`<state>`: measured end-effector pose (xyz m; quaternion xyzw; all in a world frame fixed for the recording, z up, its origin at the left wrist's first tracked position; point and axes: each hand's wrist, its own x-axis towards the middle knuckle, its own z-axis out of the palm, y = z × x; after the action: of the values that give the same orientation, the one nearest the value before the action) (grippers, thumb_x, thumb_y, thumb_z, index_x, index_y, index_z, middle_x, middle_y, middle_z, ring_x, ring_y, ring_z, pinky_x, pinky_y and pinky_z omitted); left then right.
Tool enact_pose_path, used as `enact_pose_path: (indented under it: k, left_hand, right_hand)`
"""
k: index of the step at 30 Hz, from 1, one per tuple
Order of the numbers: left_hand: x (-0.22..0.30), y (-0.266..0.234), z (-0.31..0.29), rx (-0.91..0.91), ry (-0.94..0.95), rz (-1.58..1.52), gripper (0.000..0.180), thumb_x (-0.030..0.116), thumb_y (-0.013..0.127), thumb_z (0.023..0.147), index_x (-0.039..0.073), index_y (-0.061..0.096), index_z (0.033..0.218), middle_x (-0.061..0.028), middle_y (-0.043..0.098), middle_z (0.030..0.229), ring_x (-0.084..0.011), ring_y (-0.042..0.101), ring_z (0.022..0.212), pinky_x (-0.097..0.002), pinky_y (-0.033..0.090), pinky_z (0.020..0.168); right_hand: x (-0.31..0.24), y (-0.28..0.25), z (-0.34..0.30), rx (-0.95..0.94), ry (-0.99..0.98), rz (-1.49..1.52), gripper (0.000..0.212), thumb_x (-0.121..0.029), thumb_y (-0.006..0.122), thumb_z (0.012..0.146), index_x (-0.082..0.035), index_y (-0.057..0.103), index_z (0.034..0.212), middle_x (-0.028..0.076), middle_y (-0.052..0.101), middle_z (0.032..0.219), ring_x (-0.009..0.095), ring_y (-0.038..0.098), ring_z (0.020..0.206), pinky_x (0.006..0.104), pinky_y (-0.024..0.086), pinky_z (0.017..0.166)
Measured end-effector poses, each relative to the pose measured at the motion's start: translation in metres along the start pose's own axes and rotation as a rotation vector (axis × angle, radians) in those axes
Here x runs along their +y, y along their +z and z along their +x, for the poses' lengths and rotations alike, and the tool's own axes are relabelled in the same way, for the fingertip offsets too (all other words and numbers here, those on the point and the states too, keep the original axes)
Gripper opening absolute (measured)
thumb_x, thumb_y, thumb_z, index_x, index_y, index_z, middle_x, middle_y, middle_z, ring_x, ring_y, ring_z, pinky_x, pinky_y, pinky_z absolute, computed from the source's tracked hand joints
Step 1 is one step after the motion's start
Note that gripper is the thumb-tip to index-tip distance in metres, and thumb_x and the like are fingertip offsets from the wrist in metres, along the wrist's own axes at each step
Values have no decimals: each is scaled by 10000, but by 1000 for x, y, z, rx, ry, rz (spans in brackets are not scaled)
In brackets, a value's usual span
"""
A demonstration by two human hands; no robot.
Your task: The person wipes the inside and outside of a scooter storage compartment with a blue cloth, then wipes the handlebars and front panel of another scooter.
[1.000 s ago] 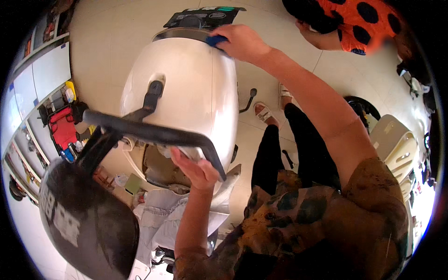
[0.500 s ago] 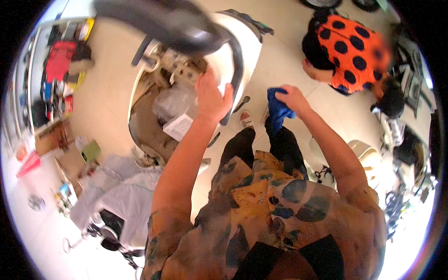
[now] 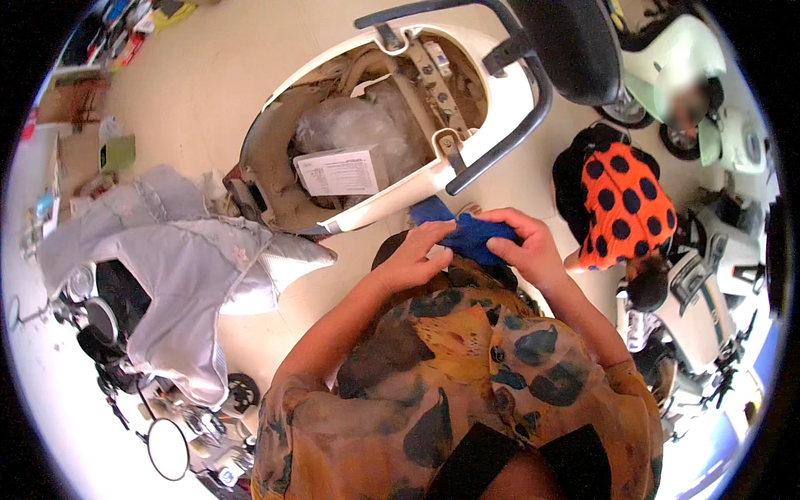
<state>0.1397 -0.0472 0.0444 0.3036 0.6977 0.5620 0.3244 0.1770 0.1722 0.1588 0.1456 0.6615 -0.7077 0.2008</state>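
A crumpled blue cloth (image 3: 483, 237) is held in front of my waist. My right hand (image 3: 533, 254) grips its right side between thumb and fingers. At its left side my left hand (image 3: 414, 257) pinches it, and a loose corner sticks out beyond the fingers. Just past the cloth stands a cream scooter body (image 3: 392, 207), its under-seat storage space uncovered. Inside lie a white printed box (image 3: 342, 172) and a clear plastic bag (image 3: 337, 125). A black grab rail (image 3: 500, 156) curves around the scooter's right end, and the black seat (image 3: 571, 54) is beyond it.
On the right a person in an orange top with black dots (image 3: 625, 204) bends down near parked scooters (image 3: 700, 308). A grey cover (image 3: 187, 275) drapes over another scooter at the left, with a round mirror (image 3: 168, 448) below. A green box (image 3: 117, 153) stands farther left.
My left hand has left the scooter's rail and come to the cloth, which my right hand has brought inward. The view has turned, so the scooter now lies across the top.
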Motion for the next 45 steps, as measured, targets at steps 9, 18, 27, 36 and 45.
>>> enact_pose_path:
  k: [9, 18, 27, 36, 45]
  left_hand:
    - [43, -19, -48, 341, -346, 43, 190, 51, 567, 796, 26, 593, 982, -60, 605, 881, -156, 554, 833, -310, 454, 783]
    - [78, 20, -60, 758, -394, -783, 278, 81, 528, 878, -17, 551, 1137, -50, 616, 989, -109, 573, 874, -260, 476, 786]
    - [99, 47, -55, 710, -286, -1078, 316, 108, 476, 923, -11, 479, 1216, -73, 570, 1111, -150, 553, 996, -291, 457, 862]
    - [88, 53, -104, 928, -403, -901, 395, 301, 444, 964, -14, 467, 1200, -134, 561, 1125, -225, 562, 1025, -352, 448, 912]
    - [49, 36, -205, 1227, -529, -995, 330, 260, 447, 968, 0, 497, 1165, -123, 589, 1068, -188, 578, 988, -286, 464, 843]
  right_hand:
    - [-25, -1, 11, 179, -50, -394, 386, -81, 621, 760, -42, 561, 1140, 108, 614, 1063, 180, 593, 950, 281, 451, 863]
    - [-26, 13, 4, -217, -312, -1093, 762, -335, 727, 705, -123, 356, 1336, 186, 359, 1337, 361, 457, 1167, 418, 427, 933]
    - [-2, 28, 3, -402, -297, -1099, 621, -244, 682, 692, -88, 463, 1251, 165, 424, 1281, 354, 523, 1076, 404, 446, 901]
    - [-24, -2, 75, 2, -363, -873, 497, -142, 534, 756, -137, 496, 1251, 167, 566, 1161, 331, 561, 1047, 393, 444, 917]
    - [-65, -16, 251, 479, -504, -1633, 384, -281, 542, 822, -204, 544, 1198, 168, 577, 919, 352, 609, 805, 456, 515, 668]
